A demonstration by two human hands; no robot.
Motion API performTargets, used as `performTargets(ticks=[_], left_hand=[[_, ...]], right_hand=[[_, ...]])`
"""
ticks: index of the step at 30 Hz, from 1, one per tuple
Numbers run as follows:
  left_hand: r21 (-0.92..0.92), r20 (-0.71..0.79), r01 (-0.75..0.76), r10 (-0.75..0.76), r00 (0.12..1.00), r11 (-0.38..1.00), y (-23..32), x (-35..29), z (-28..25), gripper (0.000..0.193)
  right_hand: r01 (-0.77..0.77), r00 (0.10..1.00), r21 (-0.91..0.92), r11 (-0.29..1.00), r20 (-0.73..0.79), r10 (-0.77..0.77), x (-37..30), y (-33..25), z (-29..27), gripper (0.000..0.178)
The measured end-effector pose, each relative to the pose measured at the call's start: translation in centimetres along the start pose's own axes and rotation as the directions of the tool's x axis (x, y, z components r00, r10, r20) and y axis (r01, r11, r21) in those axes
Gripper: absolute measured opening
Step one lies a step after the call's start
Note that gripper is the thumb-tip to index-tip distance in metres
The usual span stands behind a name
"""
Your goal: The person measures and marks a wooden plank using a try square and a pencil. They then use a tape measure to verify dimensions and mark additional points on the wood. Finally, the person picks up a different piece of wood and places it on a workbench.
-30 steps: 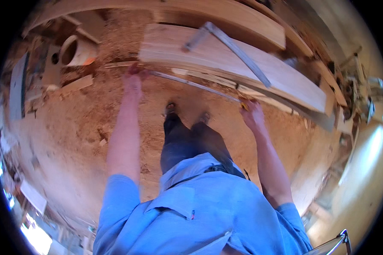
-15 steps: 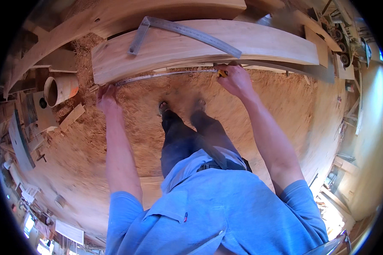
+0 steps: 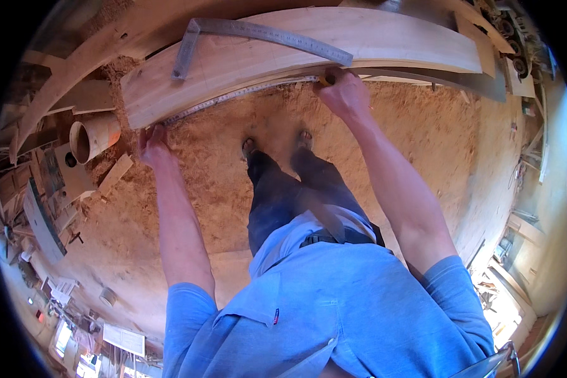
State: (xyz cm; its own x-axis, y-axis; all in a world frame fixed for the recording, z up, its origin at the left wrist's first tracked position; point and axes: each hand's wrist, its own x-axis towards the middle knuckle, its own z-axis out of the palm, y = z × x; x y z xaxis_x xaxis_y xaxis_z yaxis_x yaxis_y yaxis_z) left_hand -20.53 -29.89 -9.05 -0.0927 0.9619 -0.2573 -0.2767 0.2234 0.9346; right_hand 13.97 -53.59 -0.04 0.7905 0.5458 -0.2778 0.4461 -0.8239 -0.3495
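Note:
A long pale wooden board (image 3: 390,39) lies across the far side in front of me. On top of it rests a metal carpenter's square (image 3: 277,36), its short leg toward the left. A tape measure's white blade (image 3: 233,94) stretches along the board's near edge. At the board's near left corner, my left hand (image 3: 154,147) is closed on the blade's end; its fingertips are partly hidden. My right hand (image 3: 346,94) is wrapped round the yellow tape case (image 3: 326,79), close below the square's long end. The hand covers most of the case.
A pale cylinder (image 3: 96,138) lies on its side at the left, near a wood offcut (image 3: 116,173). Sawdust and shavings cover the floor (image 3: 208,164). A curved plank (image 3: 69,79) is beyond the cylinder. Timber pieces line the right wall.
The whole view has shifted, so the board and square sit higher in it. My right hand has come slightly closer to the board's edge, its fingers more wrapped round the case.

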Motion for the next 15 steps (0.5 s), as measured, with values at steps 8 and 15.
performTargets(ticks=[8,15], left_hand=[[0.055,-0.076,0.010,-0.006,0.997,0.998,-0.2,0.7,-0.2,0.052],[0.038,-0.095,0.010,-0.007,0.995,0.999,0.0,0.5,0.2,0.052]], right_hand=[[-0.051,0.993,0.023,0.998,-0.102,0.053,-0.1,-1.6,1.2,0.043],[-0.125,0.978,0.066,0.990,-0.161,0.134,0.7,-1.9,2.6,0.039]])
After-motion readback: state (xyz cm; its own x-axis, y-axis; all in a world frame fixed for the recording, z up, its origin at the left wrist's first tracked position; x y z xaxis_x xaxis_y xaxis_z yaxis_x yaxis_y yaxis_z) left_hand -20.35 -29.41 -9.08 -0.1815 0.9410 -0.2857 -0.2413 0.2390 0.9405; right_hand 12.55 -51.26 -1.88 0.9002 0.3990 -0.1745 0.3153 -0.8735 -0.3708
